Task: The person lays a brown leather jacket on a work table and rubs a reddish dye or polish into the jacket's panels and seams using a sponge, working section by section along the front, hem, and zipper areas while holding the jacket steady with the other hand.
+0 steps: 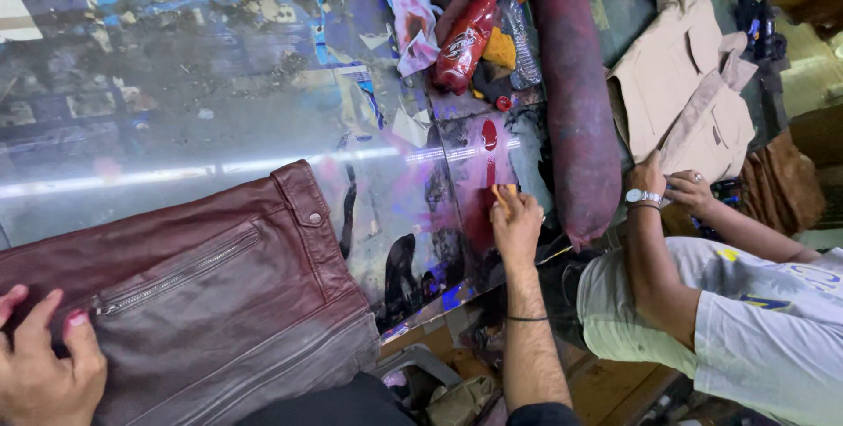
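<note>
One maroon leather jacket (202,290) lies at the near left edge of the stained worktable (176,83), the left hand (44,364) flat on it, fingers spread. The right hand (516,220) pinches one yellow sponge (507,190) at the near edge. One red bottle (470,31) lies by the far edge; another person's two hands (672,184) touch a beige garment (685,75).

light: bright, from overhead | glare: long white streak of a tube lamp mirrored across the glossy table (176,127), soft sheen on the maroon leather jacket (202,277) | shadows: weak, dark under the table edge | focus: centre fairly sharp, slight softness on the left hand (44,373) | distortion: wide-angle bending at edges, corners stretched
</note>
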